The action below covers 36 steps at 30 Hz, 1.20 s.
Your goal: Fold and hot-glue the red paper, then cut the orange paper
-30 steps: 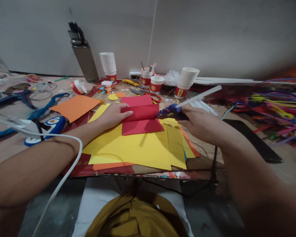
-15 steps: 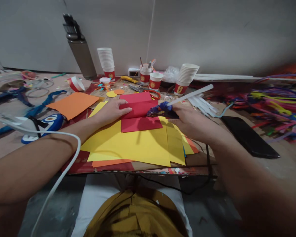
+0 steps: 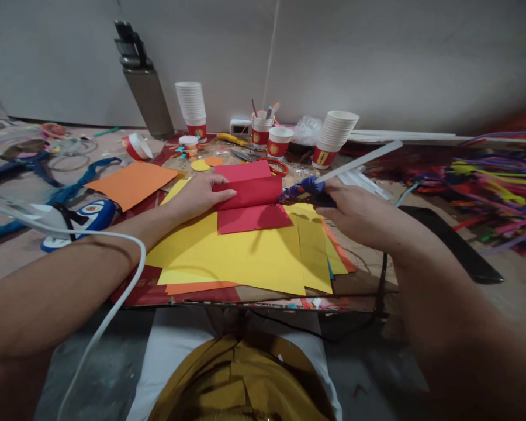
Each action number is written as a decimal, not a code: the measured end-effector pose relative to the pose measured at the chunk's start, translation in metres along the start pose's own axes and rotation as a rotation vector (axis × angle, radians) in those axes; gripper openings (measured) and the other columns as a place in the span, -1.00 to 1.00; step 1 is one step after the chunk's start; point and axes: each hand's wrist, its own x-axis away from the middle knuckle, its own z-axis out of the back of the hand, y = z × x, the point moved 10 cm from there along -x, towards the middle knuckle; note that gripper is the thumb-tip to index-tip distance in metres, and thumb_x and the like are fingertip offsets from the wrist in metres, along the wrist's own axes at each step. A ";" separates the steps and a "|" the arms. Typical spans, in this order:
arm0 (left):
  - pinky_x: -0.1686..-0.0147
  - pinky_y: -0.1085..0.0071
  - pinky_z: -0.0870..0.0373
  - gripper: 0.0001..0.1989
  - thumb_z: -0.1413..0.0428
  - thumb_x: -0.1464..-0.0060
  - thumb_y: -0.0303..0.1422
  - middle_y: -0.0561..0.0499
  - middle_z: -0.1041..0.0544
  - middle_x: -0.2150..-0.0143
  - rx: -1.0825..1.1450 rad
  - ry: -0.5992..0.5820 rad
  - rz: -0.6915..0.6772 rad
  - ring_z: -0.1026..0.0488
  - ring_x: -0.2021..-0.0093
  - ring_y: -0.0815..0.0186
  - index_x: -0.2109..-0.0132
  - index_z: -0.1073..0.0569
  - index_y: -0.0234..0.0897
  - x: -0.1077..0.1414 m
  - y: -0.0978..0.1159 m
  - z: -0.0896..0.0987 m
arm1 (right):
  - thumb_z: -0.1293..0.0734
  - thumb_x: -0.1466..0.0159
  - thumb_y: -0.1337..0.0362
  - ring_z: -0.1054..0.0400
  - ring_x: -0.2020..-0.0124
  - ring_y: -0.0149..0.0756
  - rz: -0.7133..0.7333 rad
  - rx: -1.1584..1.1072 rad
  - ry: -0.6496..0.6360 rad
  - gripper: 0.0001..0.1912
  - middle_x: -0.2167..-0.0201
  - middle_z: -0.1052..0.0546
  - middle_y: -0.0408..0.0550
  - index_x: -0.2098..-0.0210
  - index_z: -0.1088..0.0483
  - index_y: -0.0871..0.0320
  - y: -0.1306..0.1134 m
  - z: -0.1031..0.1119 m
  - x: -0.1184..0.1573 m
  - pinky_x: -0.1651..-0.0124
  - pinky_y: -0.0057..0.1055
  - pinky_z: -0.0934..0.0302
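Red paper lies folded on yellow sheets, its middle flap standing up a little. At its left end, my left hand pinches the raised flap between thumb and fingers. My right hand is wrapped round a dark blue hot glue gun, with a long white glue stick poking out of its back. The nozzle points left, at the right end of the fold; whether it touches the paper I cannot tell. A black cord hangs from below my right hand over the table edge.
Behind stand two stacks of paper cups, a cup of pens, scissors and a tall bottle. Orange paper lies left; a black phone and colourful pipe cleaners lie right. A white cable crosses my left forearm.
My right hand has moved the glue gun to the right along the fold, to the paper's right end. My left hand keeps its hold on the red paper.
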 end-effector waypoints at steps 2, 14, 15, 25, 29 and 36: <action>0.22 0.34 -0.27 -0.68 -0.11 -0.06 -0.08 -0.01 -0.58 0.26 -0.018 0.005 0.004 -0.44 0.27 0.23 0.28 -0.53 -0.26 0.000 -0.001 0.001 | -0.23 -0.25 0.22 -0.41 0.07 -0.04 -0.009 0.009 0.001 -0.66 0.03 -0.52 0.09 -0.01 -0.35 0.14 0.002 0.000 -0.001 0.09 -0.28 -0.25; 0.29 0.35 -0.26 -0.68 -0.09 -0.07 -0.08 0.00 -0.56 0.34 -0.040 -0.004 0.006 -0.41 0.33 0.25 0.33 -0.52 -0.25 -0.001 0.000 0.000 | -0.24 -0.24 0.27 -0.41 0.08 -0.02 -0.031 -0.001 0.019 -0.75 0.08 -0.53 0.12 0.10 -0.37 0.16 0.002 -0.002 0.000 0.07 -0.23 -0.25; 0.28 0.35 -0.26 -0.69 -0.09 -0.08 -0.09 0.00 -0.56 0.33 -0.042 -0.003 0.005 -0.41 0.33 0.25 0.33 -0.52 -0.25 0.000 0.000 0.000 | -0.24 -0.24 0.27 -0.41 0.08 -0.03 -0.027 -0.001 0.017 -0.77 0.09 -0.53 0.11 0.11 -0.37 0.16 0.002 -0.002 0.001 0.07 -0.24 -0.25; 0.24 0.35 -0.26 -0.75 -0.12 -0.04 -0.16 0.00 -0.57 0.31 0.027 -0.021 0.015 -0.41 0.30 0.24 0.33 -0.52 -0.26 -0.001 0.000 0.001 | -0.24 -0.27 0.20 -0.41 0.10 -0.06 -0.010 -0.068 -0.031 -0.77 0.11 -0.54 0.02 0.10 -0.39 0.07 -0.016 -0.008 -0.001 0.11 -0.25 -0.27; 0.22 0.37 -0.27 -0.77 -0.12 -0.06 -0.20 0.01 -0.56 0.31 0.078 -0.009 -0.021 -0.40 0.31 0.28 0.33 -0.53 -0.28 0.001 0.005 0.001 | -0.25 -0.27 0.20 -0.42 0.14 -0.06 -0.011 -0.097 -0.056 -0.76 0.14 -0.55 0.05 0.09 -0.37 0.09 -0.033 -0.016 -0.008 0.16 -0.26 -0.27; 0.23 0.36 -0.27 -0.72 -0.09 -0.07 -0.18 0.00 -0.54 0.35 0.035 0.063 -0.077 -0.37 0.34 0.30 0.32 -0.54 -0.31 0.003 0.014 0.001 | -0.23 -0.31 0.22 -0.45 0.15 -0.10 0.015 -0.220 -0.058 -0.70 0.11 -0.56 0.07 -0.02 -0.30 0.10 -0.060 -0.030 -0.016 0.20 -0.33 -0.27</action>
